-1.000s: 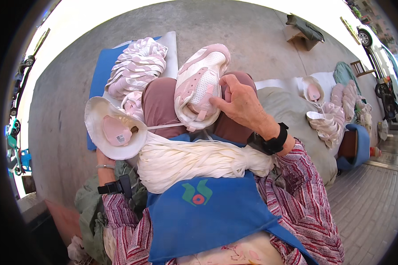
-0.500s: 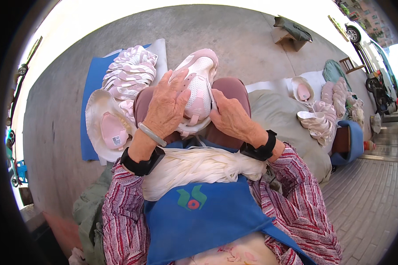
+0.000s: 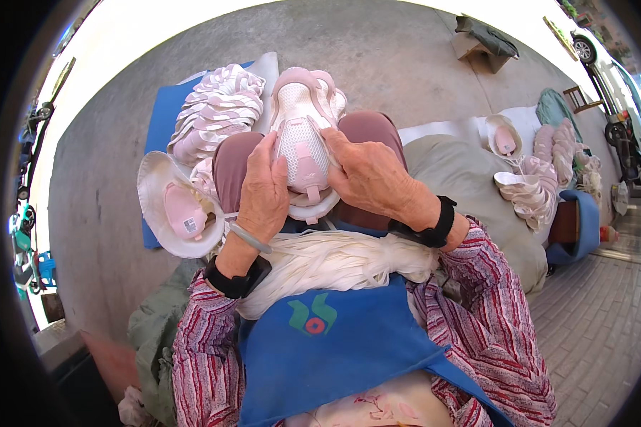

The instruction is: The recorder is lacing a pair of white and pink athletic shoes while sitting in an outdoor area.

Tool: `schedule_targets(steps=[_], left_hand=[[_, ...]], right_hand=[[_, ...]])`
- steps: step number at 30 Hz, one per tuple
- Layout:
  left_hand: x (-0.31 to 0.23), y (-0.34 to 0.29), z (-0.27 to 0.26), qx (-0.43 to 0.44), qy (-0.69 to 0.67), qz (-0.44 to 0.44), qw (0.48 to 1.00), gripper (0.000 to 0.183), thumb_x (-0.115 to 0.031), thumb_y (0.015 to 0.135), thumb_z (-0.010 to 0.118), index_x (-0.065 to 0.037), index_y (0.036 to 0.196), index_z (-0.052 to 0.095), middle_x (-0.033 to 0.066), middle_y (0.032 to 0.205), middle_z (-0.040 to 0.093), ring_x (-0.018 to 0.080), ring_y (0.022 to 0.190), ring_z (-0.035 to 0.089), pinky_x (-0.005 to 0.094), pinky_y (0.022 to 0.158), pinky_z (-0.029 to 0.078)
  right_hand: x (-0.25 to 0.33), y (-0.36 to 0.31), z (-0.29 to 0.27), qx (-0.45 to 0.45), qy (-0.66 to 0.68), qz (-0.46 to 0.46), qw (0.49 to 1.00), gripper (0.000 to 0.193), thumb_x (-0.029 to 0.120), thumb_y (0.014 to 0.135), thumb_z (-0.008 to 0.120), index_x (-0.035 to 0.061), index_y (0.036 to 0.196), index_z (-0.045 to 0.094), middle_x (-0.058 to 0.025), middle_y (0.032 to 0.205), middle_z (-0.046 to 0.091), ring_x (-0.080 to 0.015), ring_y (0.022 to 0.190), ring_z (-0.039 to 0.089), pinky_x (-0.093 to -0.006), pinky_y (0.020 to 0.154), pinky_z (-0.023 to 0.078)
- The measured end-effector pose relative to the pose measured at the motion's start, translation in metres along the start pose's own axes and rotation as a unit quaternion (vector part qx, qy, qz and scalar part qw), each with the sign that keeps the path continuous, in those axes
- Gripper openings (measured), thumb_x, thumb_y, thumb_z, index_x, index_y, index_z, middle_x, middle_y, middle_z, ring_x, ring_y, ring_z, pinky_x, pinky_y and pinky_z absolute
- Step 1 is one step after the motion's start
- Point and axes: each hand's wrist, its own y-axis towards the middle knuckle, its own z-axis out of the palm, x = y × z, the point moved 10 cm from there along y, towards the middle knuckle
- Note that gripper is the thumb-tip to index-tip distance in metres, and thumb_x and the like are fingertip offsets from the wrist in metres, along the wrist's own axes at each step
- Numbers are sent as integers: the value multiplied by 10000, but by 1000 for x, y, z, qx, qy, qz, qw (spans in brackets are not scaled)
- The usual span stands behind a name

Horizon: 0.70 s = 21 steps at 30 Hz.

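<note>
A pink and white mesh shoe upper (image 3: 304,135) rests between my knees, its toe pointing away from me and its tongue facing up. My left hand (image 3: 263,188) is closed on the upper's left edge, thumb beside the tongue. My right hand (image 3: 370,174) pinches the right edge, with its thumb and fingers at the eyelet side. A thick bundle of white laces (image 3: 335,260) lies across my lap above the blue apron (image 3: 335,356). Another upper with a pink inner piece (image 3: 181,211) sits by my left knee.
Nested uppers (image 3: 217,107) are stacked on a blue mat (image 3: 165,117) at left. More uppers (image 3: 530,185) lie on a white sheet at right, beside a beige sack (image 3: 463,192). A cardboard box (image 3: 481,53) stands far right on the concrete floor.
The upper has turned from leaning right to pointing straight away from me. My left hand has drawn back from over its side to its left edge. My right hand stays at the right edge.
</note>
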Motion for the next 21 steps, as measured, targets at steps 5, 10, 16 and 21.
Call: schedule_targets(steps=[5, 10, 16, 21], left_hand=[[-19, 7, 2, 146, 84, -25, 985, 530, -129, 911, 566, -5, 1391, 380, 266, 1357, 443, 416, 1229, 467, 415, 991, 418], [-50, 2, 16, 135, 122, 124, 975, 753, -52, 768, 671, -67, 1440, 332, 261, 1460, 288, 449, 1202, 482, 434, 965, 450], [-27, -9, 28, 142, 195, 100, 965, 740, -98, 772, 668, -3, 1422, 327, 289, 1498, 218, 426, 1167, 528, 415, 771, 549], [-22, -17, 34, 187, 198, 97, 957, 816, -94, 779, 670, -5, 1464, 235, 281, 1525, 165, 471, 1239, 435, 451, 942, 462]], right_hand=[[-6, -10, 2, -1, 68, 4, 998, 498, 123, 810, 570, -43, 1268, 468, -238, 736, 622, -387, 666, 636, -435, 625, 502], [-21, -4, -5, 19, 135, 35, 990, 498, 143, 810, 586, -20, 1265, 467, -253, 792, 627, -418, 733, 633, -469, 659, 503], [-22, -5, 4, 21, 141, -8, 990, 569, 162, 799, 586, -14, 1308, 400, -266, 754, 609, -453, 733, 617, -507, 663, 497], [-24, -8, 18, 37, 181, -7, 983, 593, 175, 840, 588, 4, 1342, 324, -255, 751, 597, -439, 727, 618, -481, 657, 489]])
